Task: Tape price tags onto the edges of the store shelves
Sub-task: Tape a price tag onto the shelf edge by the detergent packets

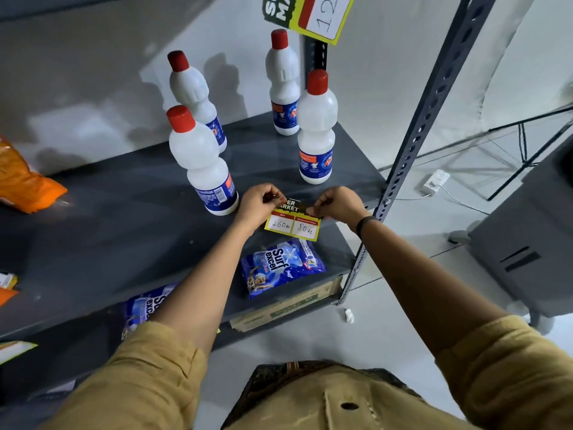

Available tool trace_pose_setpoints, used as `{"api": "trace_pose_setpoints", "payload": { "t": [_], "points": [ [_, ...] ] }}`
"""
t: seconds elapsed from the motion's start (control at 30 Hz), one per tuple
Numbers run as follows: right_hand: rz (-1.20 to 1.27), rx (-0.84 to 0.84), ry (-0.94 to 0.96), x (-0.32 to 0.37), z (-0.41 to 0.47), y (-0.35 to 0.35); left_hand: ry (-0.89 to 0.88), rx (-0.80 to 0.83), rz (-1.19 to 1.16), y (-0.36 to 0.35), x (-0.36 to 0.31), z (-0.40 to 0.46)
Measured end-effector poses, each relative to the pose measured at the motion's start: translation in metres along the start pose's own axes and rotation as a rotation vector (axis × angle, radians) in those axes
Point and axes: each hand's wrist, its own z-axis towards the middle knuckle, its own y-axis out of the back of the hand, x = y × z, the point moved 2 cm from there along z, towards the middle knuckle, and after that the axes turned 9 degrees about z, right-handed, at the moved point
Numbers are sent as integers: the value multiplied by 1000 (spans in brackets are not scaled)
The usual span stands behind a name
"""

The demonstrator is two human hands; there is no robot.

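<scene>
A yellow price tag with two white boxes reading 160 and 80 hangs at the front edge of the grey middle shelf. My left hand pinches its top left corner. My right hand pinches its top right part. Both hands press at the shelf edge; I cannot make out any tape between the fingers. Another yellow price tag hangs from the shelf above, at the top of the view.
Several white bottles with red caps stand on the middle shelf behind my hands. Blue detergent packets lie on the lower shelf. An orange packet lies at the left. A perforated grey upright post stands at the right.
</scene>
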Motion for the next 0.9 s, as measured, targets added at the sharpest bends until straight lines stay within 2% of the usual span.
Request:
{"api": "trace_pose_setpoints", "payload": {
  "t": [0.2, 0.37, 0.5, 0.63, 0.9],
  "points": [
    [7, 85, 153, -9, -13, 5, -97, -125, 11, -4, 0, -42],
    [-223, 77, 362, -22, -28, -4, -169, -262, 159, -20, 5, -93],
    [-409, -34, 491, -33, -32, -14, -110, -302, 239, -35, 17, -107],
    [-503, -122, 539, -33, -35, -22, -31, -341, 305, -40, 20, -107],
    [-483, -179, 541, -32, -36, -25, 56, -380, 359, -45, 20, -105]
  ]
}}
